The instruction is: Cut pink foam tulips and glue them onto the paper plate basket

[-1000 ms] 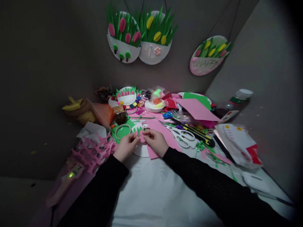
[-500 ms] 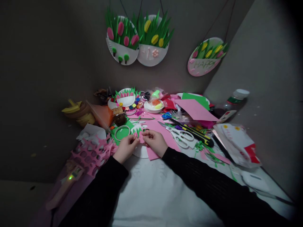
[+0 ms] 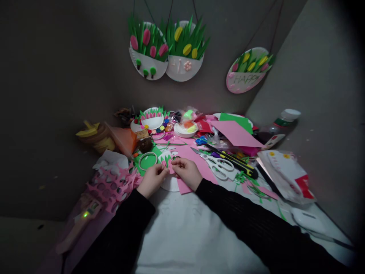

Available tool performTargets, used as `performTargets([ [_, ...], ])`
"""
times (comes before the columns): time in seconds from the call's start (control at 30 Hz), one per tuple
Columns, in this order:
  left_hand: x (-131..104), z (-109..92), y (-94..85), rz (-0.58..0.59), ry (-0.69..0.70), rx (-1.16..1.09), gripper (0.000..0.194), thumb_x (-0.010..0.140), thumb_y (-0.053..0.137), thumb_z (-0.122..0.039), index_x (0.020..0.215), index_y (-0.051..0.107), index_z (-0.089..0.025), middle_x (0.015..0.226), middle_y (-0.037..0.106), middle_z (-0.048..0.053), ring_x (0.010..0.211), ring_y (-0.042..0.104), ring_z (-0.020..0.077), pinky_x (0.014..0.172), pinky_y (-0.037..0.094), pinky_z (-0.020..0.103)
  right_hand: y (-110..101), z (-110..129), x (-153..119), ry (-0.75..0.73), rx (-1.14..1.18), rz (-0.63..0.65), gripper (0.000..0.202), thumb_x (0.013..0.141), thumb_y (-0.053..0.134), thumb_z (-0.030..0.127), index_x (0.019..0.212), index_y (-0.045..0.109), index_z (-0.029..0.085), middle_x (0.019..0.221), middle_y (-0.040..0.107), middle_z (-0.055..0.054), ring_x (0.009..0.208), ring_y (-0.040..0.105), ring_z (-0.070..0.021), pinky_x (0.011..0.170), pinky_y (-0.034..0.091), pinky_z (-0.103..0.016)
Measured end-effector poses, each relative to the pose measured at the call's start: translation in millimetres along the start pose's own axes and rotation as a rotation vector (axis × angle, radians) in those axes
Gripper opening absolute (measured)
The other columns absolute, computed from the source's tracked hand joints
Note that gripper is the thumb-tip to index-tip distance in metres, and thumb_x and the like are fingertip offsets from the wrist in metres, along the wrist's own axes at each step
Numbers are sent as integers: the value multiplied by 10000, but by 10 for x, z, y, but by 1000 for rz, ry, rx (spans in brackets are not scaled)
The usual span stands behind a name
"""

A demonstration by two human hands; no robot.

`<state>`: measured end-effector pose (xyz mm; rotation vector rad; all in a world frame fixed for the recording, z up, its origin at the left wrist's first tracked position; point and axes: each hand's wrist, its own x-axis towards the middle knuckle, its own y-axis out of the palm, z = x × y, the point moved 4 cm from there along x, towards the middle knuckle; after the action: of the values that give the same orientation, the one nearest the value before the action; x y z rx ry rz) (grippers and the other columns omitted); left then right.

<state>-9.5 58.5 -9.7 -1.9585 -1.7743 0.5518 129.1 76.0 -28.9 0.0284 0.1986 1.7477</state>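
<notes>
Over a white paper plate, both my hands meet with pinched fingertips. My left hand and my right hand hold a small pink paper piece between them, its edges partly hidden by the fingers. Just beyond the fingertips, green paper grass with pink petal shapes lies against the plate. Under my right hand a pink paper sheet stretches across the table. Close to my left hand sits a roll of tape on green paper.
White-handled scissors and a yellow-black cutter lie to the right. A glue gun with a lit light rests at the left beside cut pink scraps. Decorated plates hang on the wall. A bottle stands back right.
The scene sits slightly lower in the picture, as my view has tilted up a little. Both hands keep nearly the same pose around the pink paper piece.
</notes>
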Motion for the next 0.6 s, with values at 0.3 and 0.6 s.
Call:
performTargets([
  [0.3,-10,-16,-11,-5,9,-18,275,759,521,-391,599,478,-172,566,416,-38,570,391,124,531,284,240,1,13,-8,11,23,-2,209,623,675,268,792,642,151,582,570,41,475,537,-84,469,471,-221],
  [0.6,-9,-27,-15,-6,20,-13,271,757,524,-382,593,483,-170,568,427,-36,570,397,123,535,292,234,0,-21,3,3,32,6,212,632,672,261,808,643,146,599,581,37,477,548,-80,454,469,-208],
])
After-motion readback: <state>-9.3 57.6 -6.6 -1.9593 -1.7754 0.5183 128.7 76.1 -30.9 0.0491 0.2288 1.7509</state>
